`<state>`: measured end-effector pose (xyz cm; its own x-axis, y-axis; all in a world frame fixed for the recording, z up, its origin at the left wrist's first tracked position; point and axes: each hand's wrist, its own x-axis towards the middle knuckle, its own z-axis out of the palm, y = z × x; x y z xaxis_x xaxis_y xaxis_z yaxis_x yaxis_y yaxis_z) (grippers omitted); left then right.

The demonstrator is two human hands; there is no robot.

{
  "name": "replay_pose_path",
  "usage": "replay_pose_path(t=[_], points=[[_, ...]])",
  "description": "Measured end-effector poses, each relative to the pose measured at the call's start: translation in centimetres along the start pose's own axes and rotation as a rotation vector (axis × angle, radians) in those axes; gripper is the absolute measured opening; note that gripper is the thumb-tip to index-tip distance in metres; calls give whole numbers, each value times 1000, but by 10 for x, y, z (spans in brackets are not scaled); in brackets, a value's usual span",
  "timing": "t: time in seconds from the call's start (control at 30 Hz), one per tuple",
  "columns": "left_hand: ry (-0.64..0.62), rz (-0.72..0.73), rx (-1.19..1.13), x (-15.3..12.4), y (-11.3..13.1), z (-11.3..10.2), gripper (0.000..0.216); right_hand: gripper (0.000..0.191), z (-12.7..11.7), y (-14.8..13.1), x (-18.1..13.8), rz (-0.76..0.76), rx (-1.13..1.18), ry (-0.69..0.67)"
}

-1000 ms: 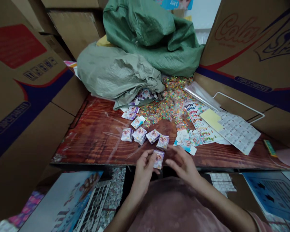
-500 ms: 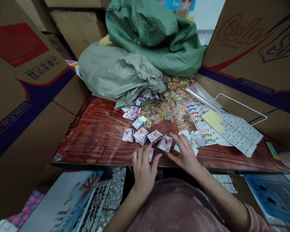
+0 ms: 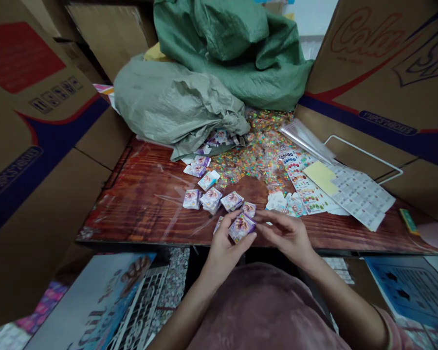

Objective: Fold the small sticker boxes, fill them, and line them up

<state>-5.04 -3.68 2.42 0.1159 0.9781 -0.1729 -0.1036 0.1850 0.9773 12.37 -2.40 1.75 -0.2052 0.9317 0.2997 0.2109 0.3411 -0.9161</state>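
One small packet [image 3: 242, 227] lies pinched between left hand [image 3: 224, 249] fingers; right hand [image 3: 291, 236] fingers spread just beside.

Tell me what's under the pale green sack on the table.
A few small purple packets poke out at the front edge of the pale green sack; anything further beneath is covered.

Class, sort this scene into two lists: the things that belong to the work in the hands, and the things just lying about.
In the work: left hand, holding a small purple packet; right hand, close beside it; like packets in a row on the table.
Lying about: dark green sack; cardboard boxes; white printed sheet; yellow paper.
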Motion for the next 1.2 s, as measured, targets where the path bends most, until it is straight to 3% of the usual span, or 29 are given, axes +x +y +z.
replay_pose_path(t=[0.2, 0.53, 0.9, 1.03, 1.2], points=[[28, 45, 72, -4, 0, 1, 44, 13, 0, -6, 3, -105, -131, 2], [5, 120, 180, -9, 1, 0, 44, 35, -7, -8, -9, -326, -398, -64], [-43, 225, 397, -13, -5, -2, 45, 32, -12, -5, -11, -447, -546, -92], [-47, 208, 388, -14, -8, -1, 44, 30, -13, -10, -11, -490, -629, -134], [-46, 68, 197, -16, -15, 3, 37, 27, -9, -7, -17, -491, -674, -212]])
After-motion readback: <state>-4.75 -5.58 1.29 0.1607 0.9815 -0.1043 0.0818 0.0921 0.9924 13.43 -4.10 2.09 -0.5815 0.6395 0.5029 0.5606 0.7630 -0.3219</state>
